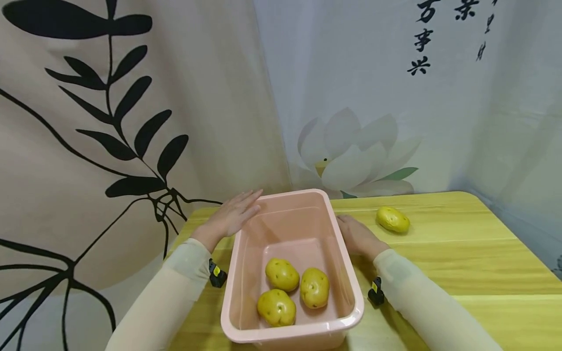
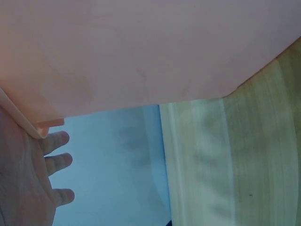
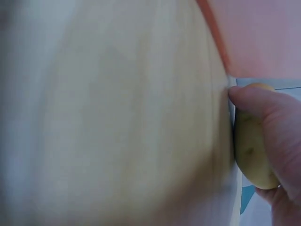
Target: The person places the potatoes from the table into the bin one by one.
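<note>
Clearly, right fingers [image 3: 254, 100] round potato [image 3: 250, 146].

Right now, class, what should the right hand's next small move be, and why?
Probably lift the held potato above the pink bin: the right hand grips it outside the bin, close to its right side, while three potatoes lie inside.

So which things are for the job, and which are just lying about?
Probably for the job:
pink plastic bin
three rounded yellow potatoes inside it
another yellow potato, held in the right hand
one oval yellow potato on the striped wooden table

Seemingly just around:
beige cloth with black leaf print
whitish cloth with flower print
</note>
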Tool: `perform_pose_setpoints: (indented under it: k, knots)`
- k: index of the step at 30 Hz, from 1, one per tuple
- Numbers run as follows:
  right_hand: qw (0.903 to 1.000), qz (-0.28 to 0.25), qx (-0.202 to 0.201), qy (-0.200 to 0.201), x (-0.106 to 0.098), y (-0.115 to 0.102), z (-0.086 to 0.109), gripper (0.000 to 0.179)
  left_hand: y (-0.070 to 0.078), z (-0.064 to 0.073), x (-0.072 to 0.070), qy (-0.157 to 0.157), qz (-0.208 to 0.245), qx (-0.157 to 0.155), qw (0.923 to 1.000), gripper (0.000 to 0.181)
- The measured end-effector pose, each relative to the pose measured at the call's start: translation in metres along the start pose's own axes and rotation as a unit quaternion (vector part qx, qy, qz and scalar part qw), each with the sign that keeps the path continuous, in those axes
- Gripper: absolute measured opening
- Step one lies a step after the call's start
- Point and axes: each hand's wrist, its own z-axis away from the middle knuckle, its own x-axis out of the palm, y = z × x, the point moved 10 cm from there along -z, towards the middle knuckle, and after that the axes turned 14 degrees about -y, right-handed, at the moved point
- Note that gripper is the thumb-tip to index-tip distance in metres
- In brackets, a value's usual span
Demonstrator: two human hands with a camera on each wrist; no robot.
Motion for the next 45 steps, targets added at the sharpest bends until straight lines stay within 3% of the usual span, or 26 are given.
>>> perform_pose_setpoints:
  k: [9, 18, 25, 32, 45]
  knots:
    - [0.9992, 0.004, -0.033, 0.023, -0.002, -0.008, 0.014, 0.058, 0.001, 0.001, -0.002, 0.004, -0.001, 0.012, 0.9999, 0.058]
    - [0.9995, -0.017, -0.026, -0.003, -0.01, -0.01, 0.042, 0.063, -0.002, 0.0, 0.001, -0.002, -0.001, 0.004, 1.0, 0.061]
    - [0.9993, -0.022, 0.006, -0.031, -0.008, 0.004, 0.065, 0.068, 0.0, 0.003, -0.002, -0.001, 0.003, 0.006, 1.0, 0.059]
    - [0.9987, -0.032, 0.009, -0.038, -0.013, 0.013, 0.091, 0.071, 0.0, 0.003, -0.002, -0.008, 0.005, 0.0, 1.0, 0.06]
    - [0.9985, -0.026, 0.013, -0.045, -0.019, 0.022, 0.113, 0.072, -0.002, 0.0, -0.001, -0.014, 0.008, -0.006, 0.9998, 0.058]
